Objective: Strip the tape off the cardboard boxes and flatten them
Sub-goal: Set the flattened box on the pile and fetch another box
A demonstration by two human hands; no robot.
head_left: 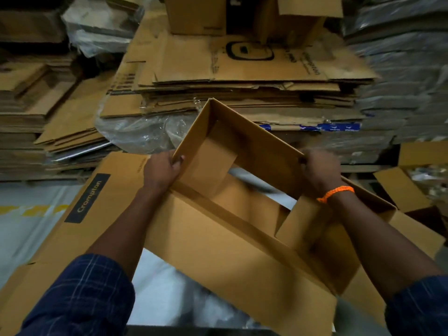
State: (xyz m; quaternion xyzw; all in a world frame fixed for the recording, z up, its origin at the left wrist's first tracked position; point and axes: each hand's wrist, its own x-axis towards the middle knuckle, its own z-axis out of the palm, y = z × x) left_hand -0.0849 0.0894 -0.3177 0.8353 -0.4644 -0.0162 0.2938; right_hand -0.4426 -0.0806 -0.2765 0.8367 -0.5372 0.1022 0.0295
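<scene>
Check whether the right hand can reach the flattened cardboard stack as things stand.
Probably not: the right hand grips the open box by its rim, and the flattened stack lies beyond that box. It would likely have to let go first.

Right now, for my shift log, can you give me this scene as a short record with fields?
box: open, not yet flat, floor visible through it
left hand: grips the box's left corner
right hand: grips the box's far wall
wristband: orange, on right wrist
stack: flattened cardboard, behind the box
</scene>
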